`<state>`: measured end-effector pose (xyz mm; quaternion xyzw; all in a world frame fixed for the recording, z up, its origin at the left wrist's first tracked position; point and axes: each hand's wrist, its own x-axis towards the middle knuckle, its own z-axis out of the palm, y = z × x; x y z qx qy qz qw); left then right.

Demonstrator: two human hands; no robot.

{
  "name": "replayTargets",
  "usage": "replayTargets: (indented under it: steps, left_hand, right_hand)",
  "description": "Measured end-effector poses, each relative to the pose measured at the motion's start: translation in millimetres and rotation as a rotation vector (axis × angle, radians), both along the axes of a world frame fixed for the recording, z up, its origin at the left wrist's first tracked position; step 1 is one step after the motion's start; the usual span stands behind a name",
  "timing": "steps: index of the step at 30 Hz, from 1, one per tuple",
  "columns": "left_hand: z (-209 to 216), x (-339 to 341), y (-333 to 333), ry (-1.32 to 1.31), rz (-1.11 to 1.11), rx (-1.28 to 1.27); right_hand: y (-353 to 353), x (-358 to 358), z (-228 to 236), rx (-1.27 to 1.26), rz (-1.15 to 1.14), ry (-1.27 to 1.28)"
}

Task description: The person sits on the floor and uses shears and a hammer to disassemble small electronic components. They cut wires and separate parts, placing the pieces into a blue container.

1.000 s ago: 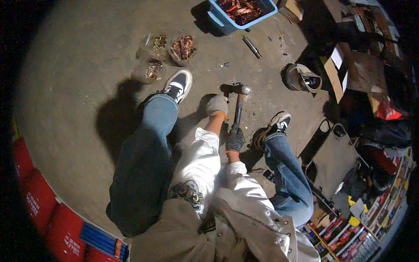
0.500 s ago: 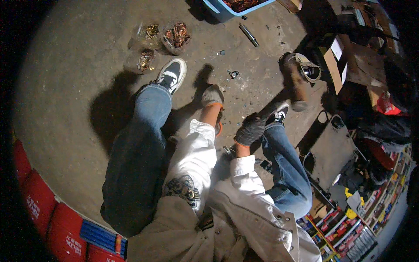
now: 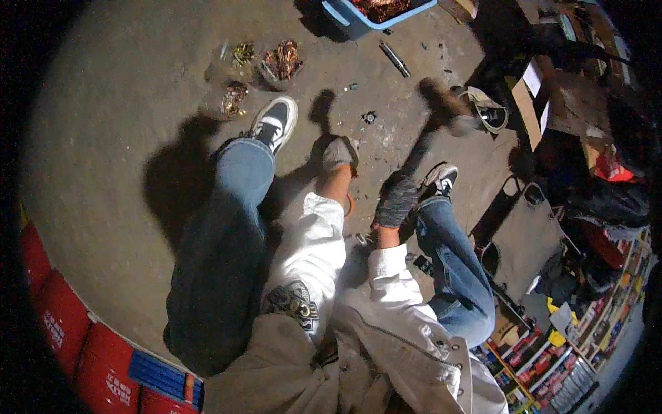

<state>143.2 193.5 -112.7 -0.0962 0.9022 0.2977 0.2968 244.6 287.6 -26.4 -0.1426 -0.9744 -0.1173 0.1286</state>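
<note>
The right hand [image 3: 398,200], dark-gloved, was closed around the handle of a hammer [image 3: 422,143], its forearm reaching forward. The left hand [image 3: 339,153], pale-gloved, was extended between the shoes [image 3: 276,123]; whether it gripped anything could not be told. The blurred hammer was ahead of the right hand, handle slanting away and rightward, head lying across it from upper left to lower right, overlapping a bucket [image 3: 498,107] in view. The concrete floor [image 3: 131,103] bore clear containers [image 3: 279,83] of metal bits and a blue tub [image 3: 348,26] of coppery scrap; red boxes [image 3: 103,359] stood lower left.
</note>
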Motion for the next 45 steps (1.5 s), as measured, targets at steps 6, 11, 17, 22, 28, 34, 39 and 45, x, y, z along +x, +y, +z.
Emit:
replayTargets:
  steps: [6, 11, 17, 22, 28, 34, 39, 45]
  left_hand:
    - [-13.4, 1.9, -2.7, 0.144, -0.012, 0.105]
    - [8.0, -2.6, 11.7, -0.019, 0.144, 0.048]
    - [11.6, -5.8, 12.0, 0.081, 0.201, 0.064]
    - [-0.8, -2.0, 7.0, 0.115, 0.130, 0.088]
    - [4.9, -6.6, 8.6, -0.066, 0.268, 0.036]
    - [10.7, -2.3, 8.8, -0.030, 0.102, 0.041]
    - [6.1, -5.5, 7.6, 0.035, 0.213, 0.015]
    - [11.1, -2.6, 1.9, 0.096, -0.081, 0.048]
  right_hand:
    - [12.9, -5.4, -23.6, -0.759, -0.276, 0.342]
    - [-17.5, 10.2, -64.2, -0.822, -0.222, -0.115]
    - [-10.2, -23.1, -17.3, -1.016, -0.176, -0.009]
    - [19.5, -22.7, -7.1, -0.801, -0.177, 0.273]
    - [20.2, 25.7, -89.1, 0.295, -0.184, -0.390]
    - [15.5, 15.1, -66.0, 0.010, -0.008, -0.363]
    - [50.6, -31.4, -10.7, -0.786, -0.103, 0.257]
    - [47.2, 6.7, -38.3, -1.119, -0.294, 0.330]
